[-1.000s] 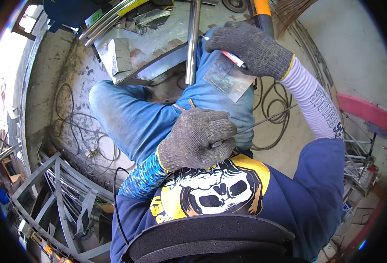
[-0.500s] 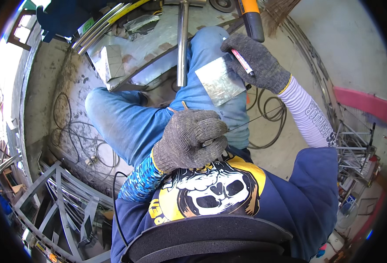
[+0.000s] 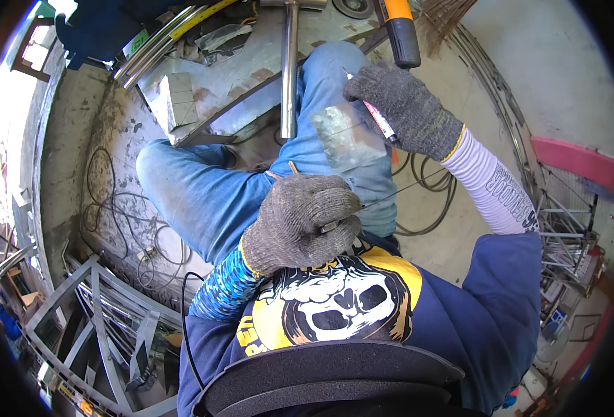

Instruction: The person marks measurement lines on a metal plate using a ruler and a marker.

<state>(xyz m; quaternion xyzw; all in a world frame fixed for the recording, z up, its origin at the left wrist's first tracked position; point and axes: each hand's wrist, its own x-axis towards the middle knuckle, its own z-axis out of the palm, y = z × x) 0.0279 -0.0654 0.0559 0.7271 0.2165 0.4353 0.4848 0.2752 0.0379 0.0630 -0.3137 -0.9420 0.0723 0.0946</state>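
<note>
A small square of shiny sheet metal (image 3: pixel 346 137) is on my right thigh, its surface showing a dull reflection. My right hand (image 3: pixel 406 111), in a grey knit glove, is closed round a white and red marker (image 3: pixel 380 121) at the sheet's upper right edge. The marker's black end points down and right; a thin tip shows beyond the fingers at upper left. My left hand (image 3: pixel 307 222), gloved alike, is closed in front of my chest. A thin dark rod (image 3: pixel 394 194) sticks out of its fingers toward the right; the held part is mostly hidden.
A metal tube (image 3: pixel 289 76) reaches over my right leg from a low metal-topped bench (image 3: pixel 251 69). An orange and black tool (image 3: pixel 401 35) stands at the far right of it. Cables (image 3: pixel 429 208) coil on the floor; metal frames (image 3: pixel 98 326) lie at lower left.
My right hand has shifted slightly down and left with the marker. The sheet metal has tilted a little, and its bright glare has dimmed. My left hand stays in place.
</note>
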